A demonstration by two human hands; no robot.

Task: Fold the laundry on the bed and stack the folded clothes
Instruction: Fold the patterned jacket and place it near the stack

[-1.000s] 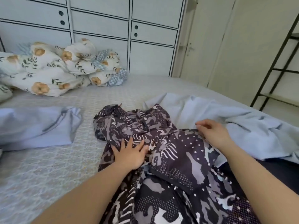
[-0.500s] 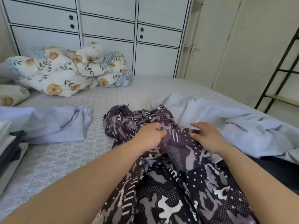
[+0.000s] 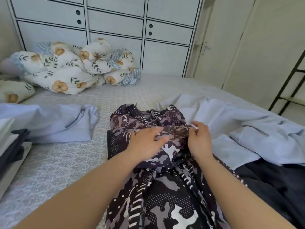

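A dark camouflage-print garment [image 3: 165, 192] lies lengthwise on the bed [image 3: 66, 162] in front of me, its top part folded over. My left hand [image 3: 145, 142] lies flat on the folded part with fingers stretched, a bit blurred. My right hand [image 3: 199, 139] pinches the fold's right edge between thumb and fingers. A light blue garment [image 3: 49, 121] lies loosely folded to the left. At the left edge sits a stack of folded clothes [image 3: 11, 146], white, grey and dark. A rumpled light blue cloth [image 3: 239, 129] spreads on the right, over a dark garment [image 3: 272, 187].
A floral duvet [image 3: 71, 68] is bunched at the head of the bed, with a floral pillow [image 3: 13, 91] at far left. White cabinet doors [image 3: 115, 30] stand behind. A black metal shelf frame [image 3: 290, 83] stands beside the bed at right.
My left hand opened from a closed grasp and now lies flat across the fold. The garment's top part has been brought over and flattened. My right hand stayed at the right edge.
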